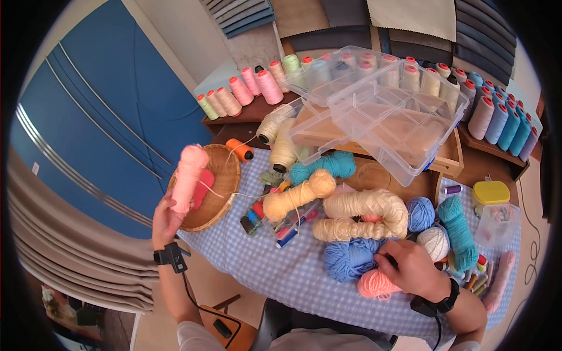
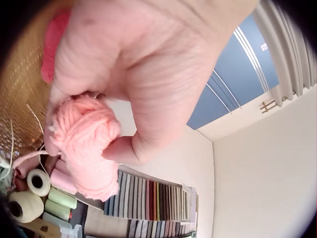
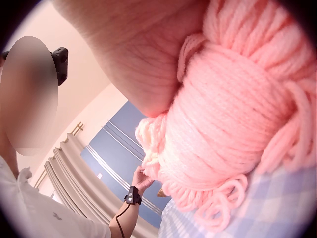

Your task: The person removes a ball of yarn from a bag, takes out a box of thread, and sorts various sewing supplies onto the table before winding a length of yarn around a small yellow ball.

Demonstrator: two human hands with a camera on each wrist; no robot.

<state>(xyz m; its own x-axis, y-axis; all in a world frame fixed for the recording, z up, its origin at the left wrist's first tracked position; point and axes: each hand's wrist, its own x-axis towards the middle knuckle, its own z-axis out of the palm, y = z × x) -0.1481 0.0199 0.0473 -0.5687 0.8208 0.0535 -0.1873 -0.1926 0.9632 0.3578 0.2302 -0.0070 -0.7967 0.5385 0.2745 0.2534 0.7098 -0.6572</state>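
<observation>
A pink yarn skein (image 1: 190,178) is gripped upright in my left hand (image 1: 167,219), over the round wicker basket (image 1: 225,202) at the table's left. In the left wrist view my thumb presses its side. A darker pink piece (image 1: 202,188) lies in the basket. My right hand (image 1: 413,270) bends over a second pink skein (image 1: 377,285) lying on the checked cloth. The right wrist view shows this skein (image 3: 223,119) close against my palm, and the fingertips are hidden; I cannot tell whether they pinch it. A blue yarn ball (image 1: 351,260) touches that area.
Cream (image 1: 392,216), yellow (image 1: 300,195) and teal (image 1: 458,231) skeins crowd the checked cloth (image 1: 257,266). Open clear plastic cases (image 1: 404,117) stand behind, over a wooden tray (image 1: 453,152). Thread cones (image 1: 269,88) line the back shelf. A loose pale strand (image 1: 213,193) runs across the basket.
</observation>
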